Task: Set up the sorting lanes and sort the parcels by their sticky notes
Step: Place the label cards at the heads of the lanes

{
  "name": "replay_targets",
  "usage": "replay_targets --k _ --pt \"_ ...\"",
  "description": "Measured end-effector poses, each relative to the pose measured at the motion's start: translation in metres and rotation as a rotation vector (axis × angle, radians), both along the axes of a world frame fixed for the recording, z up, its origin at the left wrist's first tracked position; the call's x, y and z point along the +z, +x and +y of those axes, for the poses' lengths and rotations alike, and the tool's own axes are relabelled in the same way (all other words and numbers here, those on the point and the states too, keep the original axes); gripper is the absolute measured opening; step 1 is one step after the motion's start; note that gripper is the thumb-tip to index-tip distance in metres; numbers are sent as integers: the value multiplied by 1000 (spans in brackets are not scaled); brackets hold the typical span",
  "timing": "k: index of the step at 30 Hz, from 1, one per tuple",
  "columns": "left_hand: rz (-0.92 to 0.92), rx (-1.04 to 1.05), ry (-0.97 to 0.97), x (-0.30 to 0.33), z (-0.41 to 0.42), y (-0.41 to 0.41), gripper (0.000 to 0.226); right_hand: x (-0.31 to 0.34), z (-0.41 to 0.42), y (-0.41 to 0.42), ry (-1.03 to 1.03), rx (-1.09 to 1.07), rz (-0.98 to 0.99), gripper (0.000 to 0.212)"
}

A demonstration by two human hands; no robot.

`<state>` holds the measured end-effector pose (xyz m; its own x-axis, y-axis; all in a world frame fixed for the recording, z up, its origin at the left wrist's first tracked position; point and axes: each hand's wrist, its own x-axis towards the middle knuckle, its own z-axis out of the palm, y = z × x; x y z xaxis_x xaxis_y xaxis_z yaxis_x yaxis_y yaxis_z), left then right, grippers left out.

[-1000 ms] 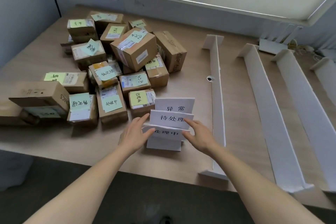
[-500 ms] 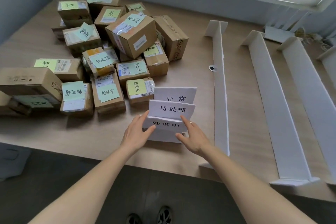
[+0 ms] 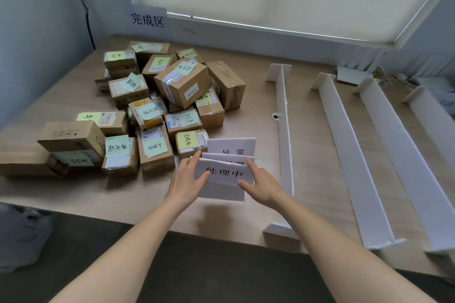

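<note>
Several cardboard parcels (image 3: 182, 86) with green and yellow sticky notes lie piled on the left half of the wooden table (image 3: 256, 110). Near the front edge stand white lane sign cards, one behind another. My left hand (image 3: 187, 179) and right hand (image 3: 261, 184) pinch the front card, marked 处理中 (image 3: 224, 174), by its two sides, thumbs on its face. It is raised and covers most of the middle card (image 3: 226, 158). The back card, marked 异常 (image 3: 231, 147), stands behind them. Long white lane dividers (image 3: 285, 145) (image 3: 349, 155) (image 3: 403, 155) run front to back on the right.
A paper sign reading 完成区 (image 3: 147, 19) hangs on the wall behind the parcels. A further divider (image 3: 433, 110) and a small white stand (image 3: 352, 76) sit at the far right. A round hole (image 3: 277, 116) is in the tabletop beside the first divider.
Both hands closed on the front card and raised it, so its text now shows in full and the middle card is mostly covered. The camera tilted upward.
</note>
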<state>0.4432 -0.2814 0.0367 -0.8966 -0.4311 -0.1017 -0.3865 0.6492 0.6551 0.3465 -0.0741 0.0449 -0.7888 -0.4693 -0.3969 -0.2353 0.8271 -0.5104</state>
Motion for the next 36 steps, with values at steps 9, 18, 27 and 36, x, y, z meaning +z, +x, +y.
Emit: replay_targets --k 9,18,27,36 --pt "219 -119 -99 146 32 8 67 169 52 42 -166 -133 251 74" --pt "372 -290 -120 264 125 43 67 300 148 129 -155 -283 417 73" --pt "463 -561 -130 333 272 64 68 367 294 191 -84 -530 482 79" --pt "497 -698 -171 367 439 42 66 393 459 203 -40 -657 513 79"
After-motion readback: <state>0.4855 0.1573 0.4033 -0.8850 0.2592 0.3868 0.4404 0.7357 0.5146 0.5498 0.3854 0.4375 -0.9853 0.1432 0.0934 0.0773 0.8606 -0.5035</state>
